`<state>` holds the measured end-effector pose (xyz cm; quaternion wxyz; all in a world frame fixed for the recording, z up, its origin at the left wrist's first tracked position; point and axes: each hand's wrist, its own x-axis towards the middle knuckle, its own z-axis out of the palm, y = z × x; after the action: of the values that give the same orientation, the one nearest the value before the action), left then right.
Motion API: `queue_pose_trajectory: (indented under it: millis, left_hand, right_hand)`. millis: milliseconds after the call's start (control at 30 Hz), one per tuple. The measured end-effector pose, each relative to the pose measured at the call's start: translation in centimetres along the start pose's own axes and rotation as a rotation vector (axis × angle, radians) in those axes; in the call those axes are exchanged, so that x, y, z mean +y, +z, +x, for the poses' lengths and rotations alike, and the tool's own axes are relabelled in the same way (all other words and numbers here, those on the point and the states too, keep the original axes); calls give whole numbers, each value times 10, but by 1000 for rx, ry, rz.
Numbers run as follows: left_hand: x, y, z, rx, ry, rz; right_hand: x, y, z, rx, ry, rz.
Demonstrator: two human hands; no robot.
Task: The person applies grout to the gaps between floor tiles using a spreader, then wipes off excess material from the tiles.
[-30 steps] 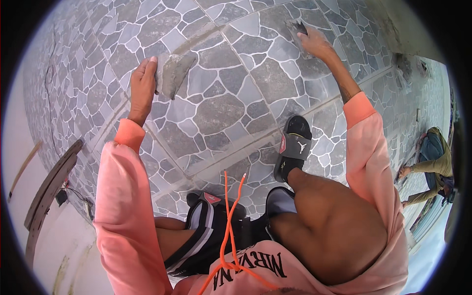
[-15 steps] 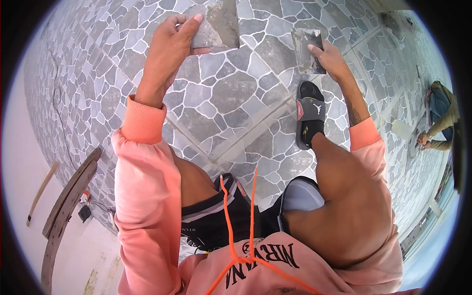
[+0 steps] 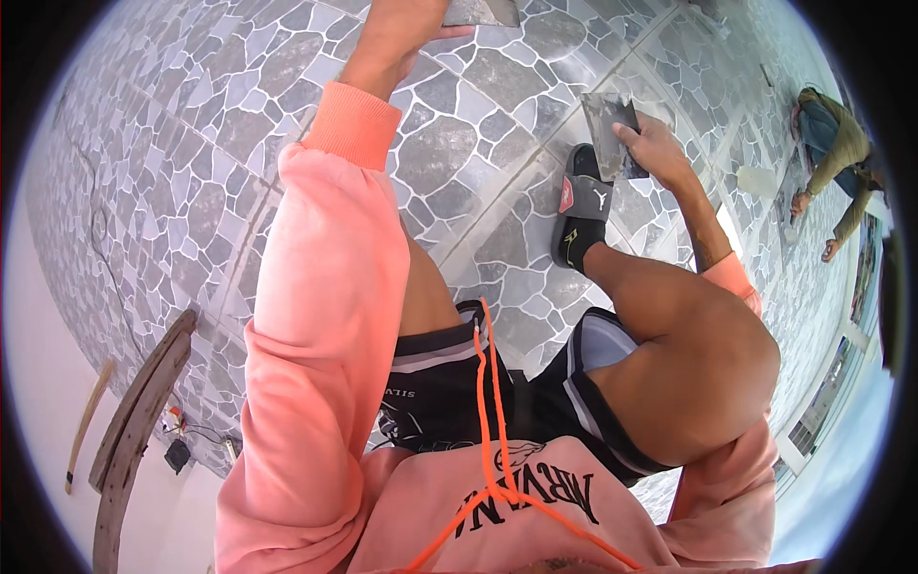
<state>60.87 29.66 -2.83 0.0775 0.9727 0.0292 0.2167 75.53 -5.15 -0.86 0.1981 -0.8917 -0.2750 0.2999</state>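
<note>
At the top edge, my left hand [image 3: 406, 29] is closed on a flat grey scraper plate [image 3: 486, 11]; its far part is cut off by the frame. My right hand [image 3: 655, 151], further right, grips a second thin scraper plate [image 3: 602, 124] by its right side, thumb on top. Pale grout-like smears coat this plate's face. It is held above the stone-patterned tile floor [image 3: 435, 158], just beyond my sandalled foot [image 3: 585, 201]. I cannot tell whether the left plate touches the floor.
At the far right another person [image 3: 834, 143] crouches with both hands low, near a pale flat piece [image 3: 756, 181]. Weathered wooden planks [image 3: 143, 407], a thin stick [image 3: 88, 426], and a black box-shaped thing [image 3: 176, 456] with cords lie at left.
My left hand and its plate have moved forward and right, partly out of view. The right plate sits lower in view. The view has shifted, and the other person's hands are further apart.
</note>
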Motion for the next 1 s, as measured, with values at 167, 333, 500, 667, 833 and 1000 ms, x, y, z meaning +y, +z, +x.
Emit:
queue_pose_trajectory:
  millis: [167,333,500,667,833,1000]
  left_hand:
    - [6,-32,5,145,-75,150]
    - [33,-122,-17,314,-884,-1099]
    - [28,-164,-77,231,-995,-729]
    - [25,-195,-96,323,-1060,-692]
    - [73,-193,-62,503,-1055,-491]
    - [66,-191,-66,454,-1035,-577]
  right_hand:
    - [13,19,63,-137,-345,-316]
    - [-55,84,194,-276,-531,-600]
    - [-137,131,263,-247,-655,-723]
    - [-153,147,325,-110,-779,-700]
    - [-177,158,328,-170,-812,-717]
    - [-189,157,338,-194,-823,-738]
